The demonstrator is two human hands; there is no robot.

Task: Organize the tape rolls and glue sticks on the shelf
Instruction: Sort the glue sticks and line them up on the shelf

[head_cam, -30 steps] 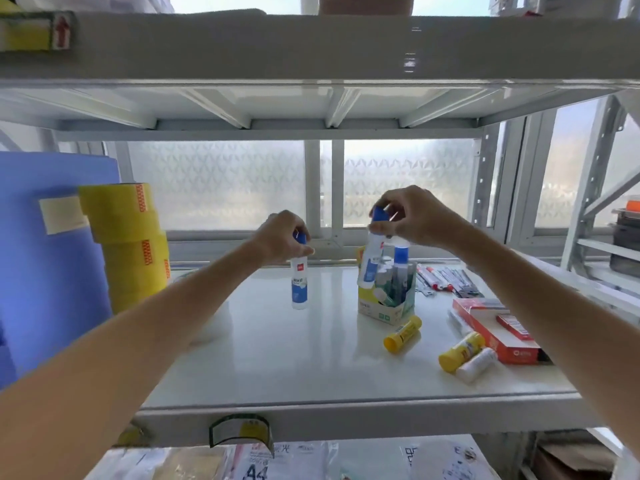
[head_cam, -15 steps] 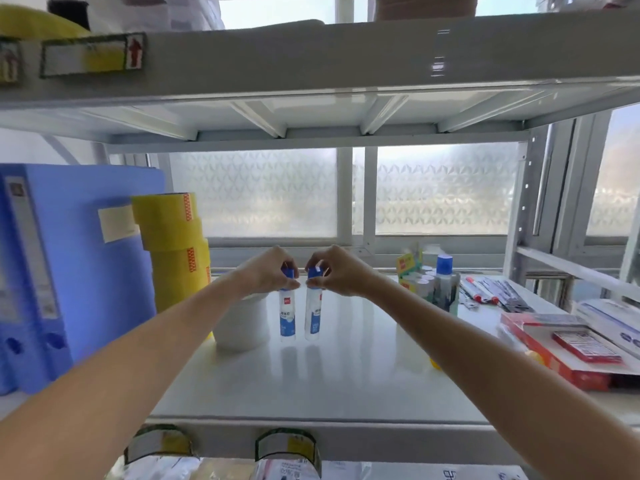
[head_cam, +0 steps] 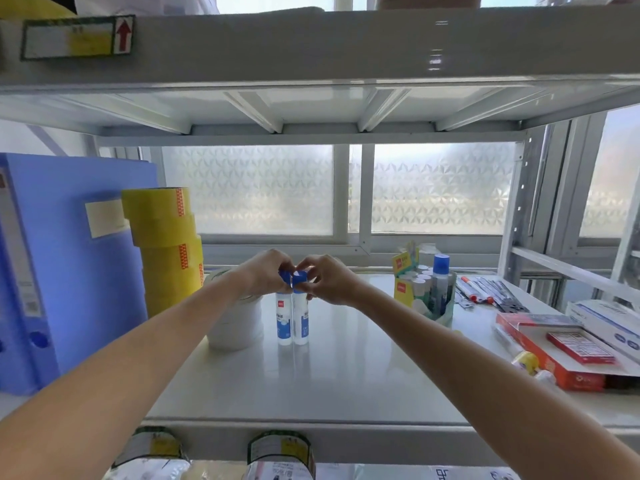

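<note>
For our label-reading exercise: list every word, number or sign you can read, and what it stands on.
Red up arrow, a sign without words: white paper label on the grey metal upper shelf.
Too blurred: that label's text; two blue-capped white glue bottles; red cardboard box; blue plastic binder's spine.

Office storeroom: binders (head_cam: 69, 271), stationery shelving (head_cam: 346, 375)

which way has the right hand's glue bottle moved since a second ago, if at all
Yes: the glue bottle moved left, away from the glue box, and now stands beside the other bottle.
</note>
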